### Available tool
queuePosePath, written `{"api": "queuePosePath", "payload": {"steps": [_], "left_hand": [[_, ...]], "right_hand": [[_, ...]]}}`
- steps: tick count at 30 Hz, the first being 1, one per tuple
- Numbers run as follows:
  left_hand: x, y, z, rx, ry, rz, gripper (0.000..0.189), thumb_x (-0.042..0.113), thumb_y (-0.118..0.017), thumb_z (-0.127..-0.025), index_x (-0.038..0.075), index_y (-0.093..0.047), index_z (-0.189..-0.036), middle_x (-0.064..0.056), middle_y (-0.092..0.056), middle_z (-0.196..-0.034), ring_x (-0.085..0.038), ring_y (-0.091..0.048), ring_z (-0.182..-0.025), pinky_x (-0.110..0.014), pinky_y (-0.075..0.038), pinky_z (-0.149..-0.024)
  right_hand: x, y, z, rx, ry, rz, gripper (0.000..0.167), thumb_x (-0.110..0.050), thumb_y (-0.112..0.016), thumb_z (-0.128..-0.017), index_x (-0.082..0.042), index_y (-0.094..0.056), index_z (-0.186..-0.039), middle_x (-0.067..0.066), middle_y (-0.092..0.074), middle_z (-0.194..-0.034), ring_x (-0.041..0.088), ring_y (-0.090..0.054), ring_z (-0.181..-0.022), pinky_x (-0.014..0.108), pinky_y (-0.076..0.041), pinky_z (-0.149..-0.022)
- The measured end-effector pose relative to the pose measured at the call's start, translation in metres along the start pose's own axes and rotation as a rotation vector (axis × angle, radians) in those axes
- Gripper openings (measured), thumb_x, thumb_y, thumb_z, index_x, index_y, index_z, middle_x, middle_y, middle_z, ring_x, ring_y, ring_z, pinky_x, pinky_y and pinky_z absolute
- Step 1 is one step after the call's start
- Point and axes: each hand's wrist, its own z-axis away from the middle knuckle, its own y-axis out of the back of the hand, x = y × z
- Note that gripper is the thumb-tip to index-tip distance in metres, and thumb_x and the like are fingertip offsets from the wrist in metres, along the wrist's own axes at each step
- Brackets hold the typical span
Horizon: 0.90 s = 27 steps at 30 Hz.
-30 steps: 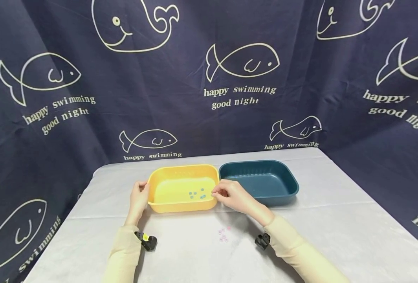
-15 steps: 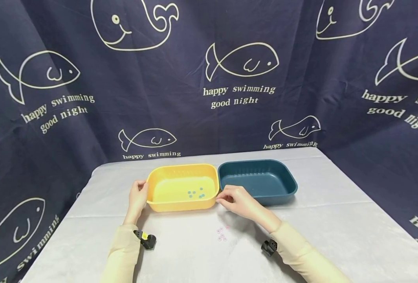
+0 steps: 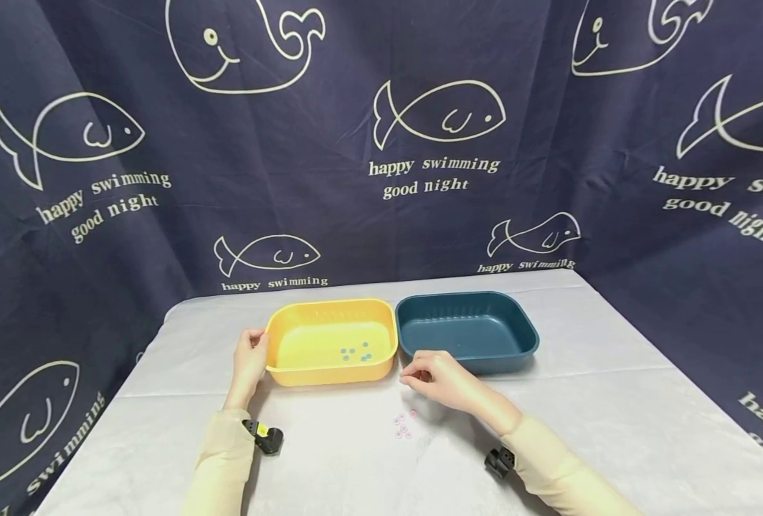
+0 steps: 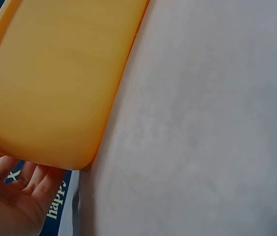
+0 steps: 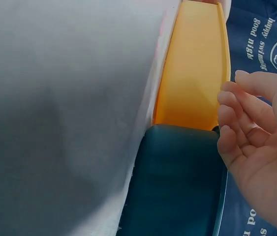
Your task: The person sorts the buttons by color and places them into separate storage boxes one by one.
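Observation:
My left hand [image 3: 250, 358] holds the left end of the yellow bin [image 3: 333, 376], thumb near the rim. In the left wrist view its fingers [image 4: 42, 184] lie against the bin's outer end wall. Several tiny blue beads [image 3: 352, 351] lie on the bin's floor toward its right. My right hand [image 3: 442, 380] hovers in front of the seam between the two bins, fingers loosely bent. In the right wrist view its thumb and index fingertips stand slightly apart, with nothing visible between them. Below it, several tiny pink beads [image 3: 403, 428] lie in a loose cluster on the cloth.
A dark teal bin [image 3: 468, 337] stands right against the yellow one, with nothing seen inside. Both sit toward the back of a table with a pale cloth [image 3: 330, 459]. A navy fish-print curtain [image 3: 349, 201] hangs behind and at the sides.
My right hand has drawn back from the yellow bin's right front corner, toward me and slightly right, nearer the pink beads. The left hand stays at the bin.

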Motion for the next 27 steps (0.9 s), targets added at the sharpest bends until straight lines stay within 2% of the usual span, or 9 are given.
{"api": "queuePosePath", "payload": {"steps": [14, 27], "left_hand": [[-0.005, 0.003, -0.002, 0.011, -0.008, 0.009, 0.036, 0.017, -0.036, -0.099, -0.005, -0.038, -0.127, -0.024, -0.042, -0.127, -0.036, -0.040, -0.119, -0.048, -0.035, -0.102], [0.000, 0.001, -0.002, -0.010, 0.007, 0.000, 0.037, 0.018, -0.034, -0.100, -0.004, -0.037, -0.129, -0.024, -0.040, -0.132, -0.037, -0.037, -0.125, -0.051, -0.032, -0.106]], "right_hand": [[0.000, -0.007, 0.008, -0.048, 0.007, 0.047, 0.009, -0.012, -0.068, -0.084, -0.006, -0.073, -0.088, -0.008, -0.055, -0.070, -0.001, -0.046, -0.062, 0.014, -0.042, -0.056], [-0.004, -0.009, 0.011, -0.218, -0.048, 0.132, 0.006, -0.009, -0.068, -0.082, -0.008, -0.073, -0.085, -0.007, -0.055, -0.072, 0.000, -0.046, -0.064, 0.014, -0.042, -0.060]]}}
